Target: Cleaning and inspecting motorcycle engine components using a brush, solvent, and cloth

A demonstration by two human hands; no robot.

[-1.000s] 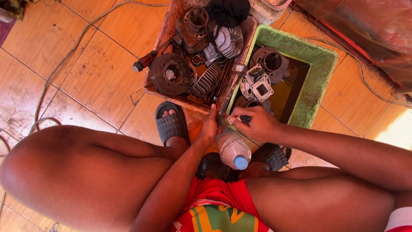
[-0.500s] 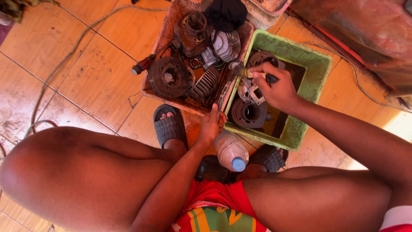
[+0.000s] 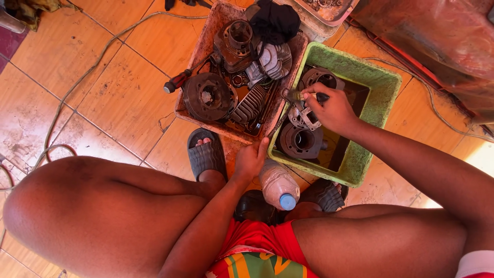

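Orange glazed floor tiles (image 3: 103, 98) spread under everything, with a pale cable (image 3: 77, 87) snaking across them at the left. A worn reddish plastic tray (image 3: 206, 41) holds a round dark finned engine cylinder head (image 3: 208, 96), other greasy metal engine parts and a black rag (image 3: 275, 20). Below it, the left hand (image 3: 250, 160) rests with fingers together against a clear plastic bottle with a blue cap (image 3: 278, 186), standing between the knees. To the right, a green rectangular plastic tub (image 3: 383, 85) contains a dark cylinder barrel (image 3: 302, 140). Inside the tub, the right hand (image 3: 334, 109) has its fingers clamped on a small brush (image 3: 296, 96), held over a grey metal part.
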